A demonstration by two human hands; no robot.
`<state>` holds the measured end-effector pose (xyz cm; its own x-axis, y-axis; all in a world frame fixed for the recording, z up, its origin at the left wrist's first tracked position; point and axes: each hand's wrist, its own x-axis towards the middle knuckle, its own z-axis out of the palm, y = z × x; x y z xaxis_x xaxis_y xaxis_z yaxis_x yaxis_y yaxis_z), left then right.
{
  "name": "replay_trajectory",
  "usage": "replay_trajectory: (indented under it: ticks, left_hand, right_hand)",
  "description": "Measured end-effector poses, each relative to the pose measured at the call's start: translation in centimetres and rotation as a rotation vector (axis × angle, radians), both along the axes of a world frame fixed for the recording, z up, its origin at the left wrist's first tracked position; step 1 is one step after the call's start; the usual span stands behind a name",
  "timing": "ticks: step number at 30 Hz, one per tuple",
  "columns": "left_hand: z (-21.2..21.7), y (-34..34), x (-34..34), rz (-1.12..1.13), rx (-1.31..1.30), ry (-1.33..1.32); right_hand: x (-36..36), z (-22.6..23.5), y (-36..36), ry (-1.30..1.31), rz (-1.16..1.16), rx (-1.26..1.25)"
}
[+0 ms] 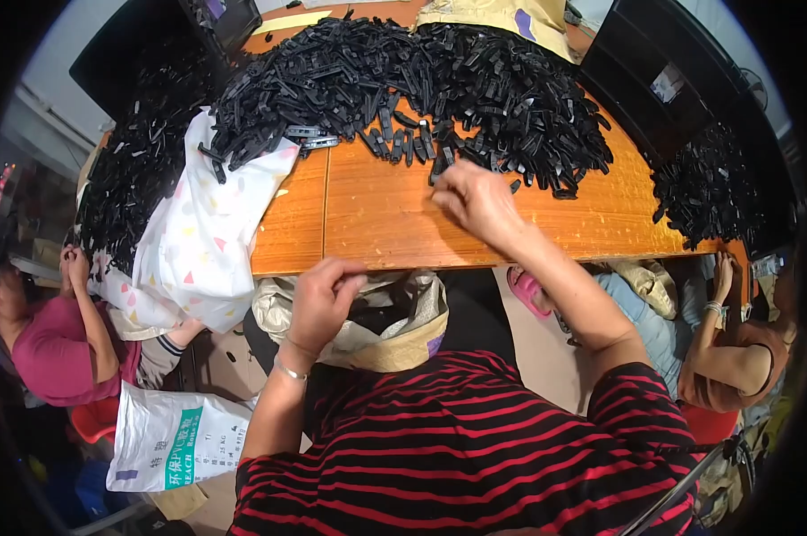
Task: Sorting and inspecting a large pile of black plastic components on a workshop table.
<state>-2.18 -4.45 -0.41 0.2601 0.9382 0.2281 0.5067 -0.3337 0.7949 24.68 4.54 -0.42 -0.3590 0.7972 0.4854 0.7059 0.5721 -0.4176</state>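
Note:
A large heap of small, long black plastic parts (332, 80) covers the far side of the wooden table (376, 223). My right hand (488, 205) reaches over the tabletop to the heap's near edge. Its fingers are bent close beside a few loose black parts (421, 143); whether one is between the fingertips is hidden. At the table's front edge, my left hand (323, 299) is curled, thumb and fingers drawn together. Anything in it is too small or hidden to make out. Below it, between my knees, an open woven sack (394, 344) has a dark inside.
A white patterned cloth (211, 223) hangs over the table's left edge. Co-workers sit at left (64, 344) and right (734, 362), each by more black parts. Dark upright panels (680, 80) flank the table. A printed white sack (175, 438) stands on the floor.

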Motion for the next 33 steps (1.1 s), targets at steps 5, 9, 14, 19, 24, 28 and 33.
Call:
replay_trajectory:
  ticks: [5,9,14,19,24,28,33]
  left_hand:
    - [-0.2,8.4,3.1,0.099,0.401,0.077]
    - [-0.5,14.9,4.9,0.121,0.451,0.326]
    - [-1.9,18.5,4.1,0.036,0.544,0.583]
    - [-2.4,16.8,3.2,0.005,0.493,0.438]
    - [-2.1,14.0,2.4,0.022,0.299,0.234]
    - [-1.8,12.9,3.1,0.214,0.221,0.197]
    - [-2.6,12.5,4.1,0.227,0.405,0.383]
  right_hand:
    - [-1.0,0.2,2.9,-0.281,-0.113,0.020]
    - [-1.8,-0.4,4.2,-0.472,-0.147,-0.032]
    - [-1.8,-0.1,3.9,-0.507,-0.086,-0.024]
    - [-0.8,-1.5,3.5,-0.403,0.040,0.043]
    - [-1.3,-0.9,2.7,-0.352,0.105,0.003]
    - [-1.9,-0.5,2.3,-0.336,0.066,-0.072]
    - [-2.4,-0.4,2.8,-0.350,0.067,-0.110]
